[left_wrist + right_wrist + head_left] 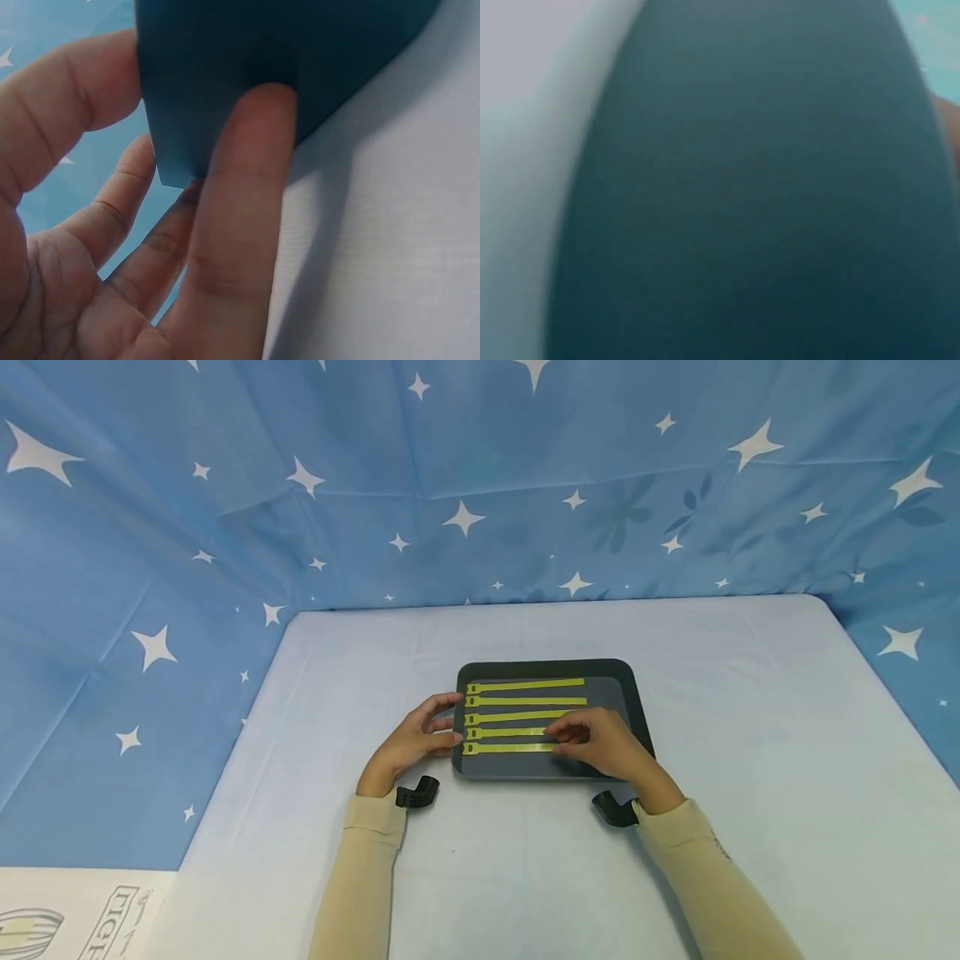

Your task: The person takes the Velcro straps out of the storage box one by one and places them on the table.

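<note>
A dark grey tray [517, 766] holds several yellow strap-like cable ties [525, 702], laid side by side with their slotted heads at the left. My left hand [420, 735] grips the tray's left end. In the left wrist view, its thumb [251, 150] presses on the dark outer wall [202, 67] while the other fingers reach along the far edge. Over the right part of the tray, my right hand [600, 742] has bent fingers, with fingertips at the ends of the two nearest cable ties. I cannot tell whether they pinch one. Mostly tray wall [742, 187] fills the right wrist view, blurred.
The tray stands on a table [510, 877] with a white cover. Behind it hangs a blue cloth [450, 468] with white stars. A printed sheet [67, 914] lies at the lower left. Black wrist devices [615, 810] sit at both cuffs.
</note>
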A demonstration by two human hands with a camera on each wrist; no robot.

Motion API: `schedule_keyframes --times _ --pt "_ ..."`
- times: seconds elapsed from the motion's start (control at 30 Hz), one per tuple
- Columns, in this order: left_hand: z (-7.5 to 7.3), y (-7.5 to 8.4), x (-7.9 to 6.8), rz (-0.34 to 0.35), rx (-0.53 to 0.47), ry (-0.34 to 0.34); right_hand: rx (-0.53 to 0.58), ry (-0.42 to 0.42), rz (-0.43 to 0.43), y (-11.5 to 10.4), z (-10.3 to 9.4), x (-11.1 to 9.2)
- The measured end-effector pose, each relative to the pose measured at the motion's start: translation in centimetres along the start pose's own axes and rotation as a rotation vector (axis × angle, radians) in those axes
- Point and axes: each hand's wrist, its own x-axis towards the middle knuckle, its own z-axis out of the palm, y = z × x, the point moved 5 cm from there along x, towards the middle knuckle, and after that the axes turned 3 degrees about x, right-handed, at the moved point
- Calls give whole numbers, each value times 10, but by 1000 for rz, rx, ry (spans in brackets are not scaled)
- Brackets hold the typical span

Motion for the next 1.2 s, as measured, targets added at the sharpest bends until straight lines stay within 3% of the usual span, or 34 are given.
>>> schedule_keyframes --times 0.47,0.7,1.2 --pt "1 0 3 7 -21 -5 -96 -3 138 5 15 7" --pt "1 0 4 3 -31 4 -100 -13 134 5 16 7" --pt "0 -1 1 2 -23 3 -75 -121 94 -5 10 6"
